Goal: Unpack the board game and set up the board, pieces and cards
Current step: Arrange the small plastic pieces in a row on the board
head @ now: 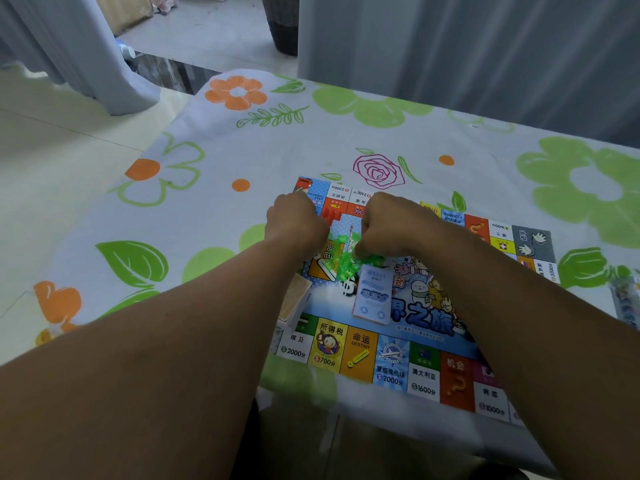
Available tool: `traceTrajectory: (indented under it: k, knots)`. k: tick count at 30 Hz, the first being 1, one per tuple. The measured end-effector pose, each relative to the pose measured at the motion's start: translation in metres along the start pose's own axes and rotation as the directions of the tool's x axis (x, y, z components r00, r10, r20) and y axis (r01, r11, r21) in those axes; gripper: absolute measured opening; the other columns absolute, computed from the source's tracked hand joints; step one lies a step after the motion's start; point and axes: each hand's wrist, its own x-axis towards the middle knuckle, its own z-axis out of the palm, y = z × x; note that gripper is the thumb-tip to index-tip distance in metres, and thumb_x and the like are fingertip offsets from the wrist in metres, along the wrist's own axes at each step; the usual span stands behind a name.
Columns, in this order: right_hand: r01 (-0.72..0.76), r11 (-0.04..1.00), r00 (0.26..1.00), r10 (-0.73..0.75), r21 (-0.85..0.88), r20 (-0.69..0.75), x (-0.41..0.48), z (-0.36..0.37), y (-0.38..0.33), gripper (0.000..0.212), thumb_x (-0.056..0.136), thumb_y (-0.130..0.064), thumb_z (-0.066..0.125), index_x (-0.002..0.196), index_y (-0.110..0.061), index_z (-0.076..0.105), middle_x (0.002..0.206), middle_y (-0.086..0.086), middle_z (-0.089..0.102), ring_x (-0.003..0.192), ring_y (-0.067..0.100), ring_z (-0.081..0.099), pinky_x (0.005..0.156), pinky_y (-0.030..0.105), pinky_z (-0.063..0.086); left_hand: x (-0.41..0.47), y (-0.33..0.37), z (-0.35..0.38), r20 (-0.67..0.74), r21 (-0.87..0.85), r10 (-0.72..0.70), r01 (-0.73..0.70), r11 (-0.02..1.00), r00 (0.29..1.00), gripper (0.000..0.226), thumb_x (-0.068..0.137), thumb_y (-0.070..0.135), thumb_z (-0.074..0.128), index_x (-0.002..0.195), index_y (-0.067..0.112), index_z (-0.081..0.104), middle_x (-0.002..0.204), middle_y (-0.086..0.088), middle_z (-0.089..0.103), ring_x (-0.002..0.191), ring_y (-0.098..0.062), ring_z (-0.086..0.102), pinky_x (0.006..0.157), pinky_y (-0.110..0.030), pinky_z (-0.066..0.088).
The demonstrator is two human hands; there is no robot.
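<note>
The colourful game board [426, 372] lies flat on the flowered tablecloth. A loose pile of small green plastic pieces [346, 263] sits on the board's middle left. My left hand [296, 223] is curled just left of and above the pile, its fingertips hidden. My right hand [391, 226] is curled too, with its fingertips down in the green pieces, pinching at them. A stack of pale blue cards [372, 296] lies on the board just in front of the pile. A stack of orange cards [296, 299] rests at the board's left edge.
The table [214, 150] is covered by a white cloth with green and orange flowers. Part of a printed box [625, 299] shows at the right edge. Grey curtains hang behind the table; tiled floor lies to the left.
</note>
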Motion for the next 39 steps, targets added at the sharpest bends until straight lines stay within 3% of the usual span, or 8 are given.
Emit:
traceTrajectory:
  k: [6,9,12,17,23,28,35,39]
  knots:
    - [0.003,1.0,1.0,-0.003,-0.003,0.016,-0.002,-0.002,-0.002,0.025,0.076,-0.024,0.079,0.076,-0.013,0.057,0.07,0.004,0.055,0.064,0.021,0.054,0.059,0.031,0.041,-0.002,0.001,-0.001,0.0,-0.007,0.0,0.0,1.0,1.0,0.031,0.087,0.005,0.058,0.118,0.006,0.061,0.125,-0.016,0.059,0.111,-0.032,0.059,0.094,-0.046,0.054]
    - [-0.014,0.987,1.0,0.01,0.16,0.022,-0.005,-0.015,0.0,0.021,0.076,-0.017,0.077,0.071,-0.008,0.059,0.068,0.008,0.051,0.06,0.022,0.047,0.058,0.032,0.037,-0.002,0.001,-0.002,0.0,-0.002,0.003,-0.003,1.0,1.0,0.029,0.087,0.004,0.056,0.115,0.006,0.062,0.122,-0.016,0.06,0.108,-0.032,0.059,0.093,-0.045,0.053]
    - [-0.001,0.922,0.998,0.023,0.388,-0.054,-0.005,-0.026,0.003,0.02,0.08,-0.012,0.075,0.082,0.007,0.069,0.073,0.018,0.067,0.061,0.024,0.06,0.056,0.032,0.048,-0.003,0.001,-0.001,0.001,0.004,0.008,-0.008,1.0,1.0,0.03,0.086,0.005,0.056,0.116,0.007,0.062,0.123,-0.016,0.06,0.11,-0.033,0.058,0.095,-0.045,0.052]
    - [0.141,0.803,0.977,-0.018,0.58,-0.212,0.003,-0.013,0.005,0.01,0.083,-0.001,0.073,0.083,0.008,0.069,0.071,0.018,0.071,0.062,0.019,0.071,0.065,0.037,0.061,-0.003,0.0,-0.001,-0.001,0.01,0.011,-0.011,1.0,1.0,0.03,0.086,0.005,0.055,0.115,0.007,0.063,0.123,-0.016,0.059,0.109,-0.033,0.058,0.094,-0.045,0.053]
    - [0.213,0.862,0.949,-0.072,0.46,-0.306,0.016,0.009,0.013,0.014,0.075,-0.001,0.074,0.075,-0.015,0.071,0.066,0.002,0.07,0.066,0.019,0.072,0.071,0.044,0.062,-0.001,-0.001,0.0,-0.002,-0.003,0.002,-0.002,1.0,1.0,0.034,0.085,0.008,0.057,0.119,0.008,0.062,0.124,-0.015,0.058,0.111,-0.033,0.057,0.095,-0.045,0.052]
    - [0.213,0.891,0.952,-0.097,0.4,-0.29,0.02,0.015,0.018,0.01,0.078,-0.005,0.075,0.081,-0.015,0.075,0.073,-0.006,0.069,0.076,0.017,0.069,0.079,0.043,0.06,0.0,-0.002,0.001,-0.001,-0.012,0.001,-0.001,1.0,1.0,0.034,0.086,0.008,0.057,0.12,0.008,0.062,0.127,-0.016,0.057,0.112,-0.033,0.057,0.095,-0.045,0.053]
    - [0.184,0.906,0.961,-0.085,0.38,-0.264,0.02,0.014,0.025,0.011,0.082,-0.006,0.069,0.075,-0.01,0.076,0.067,-0.003,0.069,0.056,0.002,0.059,0.061,0.032,0.049,0.0,-0.002,0.001,-0.002,0.003,0.014,-0.014,1.0,1.0,0.035,0.086,0.006,0.055,0.12,0.008,0.063,0.127,-0.016,0.057,0.112,-0.033,0.056,0.096,-0.045,0.052]
    - [0.179,0.909,0.966,-0.089,0.377,-0.243,0.021,0.011,0.025,0.009,0.079,-0.003,0.072,0.084,-0.01,0.075,0.077,0.003,0.07,0.078,0.02,0.069,0.077,0.042,0.06,0.001,-0.003,0.002,-0.005,0.01,0.011,-0.011,1.0,1.0,0.035,0.088,0.008,0.058,0.123,0.009,0.063,0.13,-0.016,0.057,0.116,-0.033,0.056,0.098,-0.045,0.051]
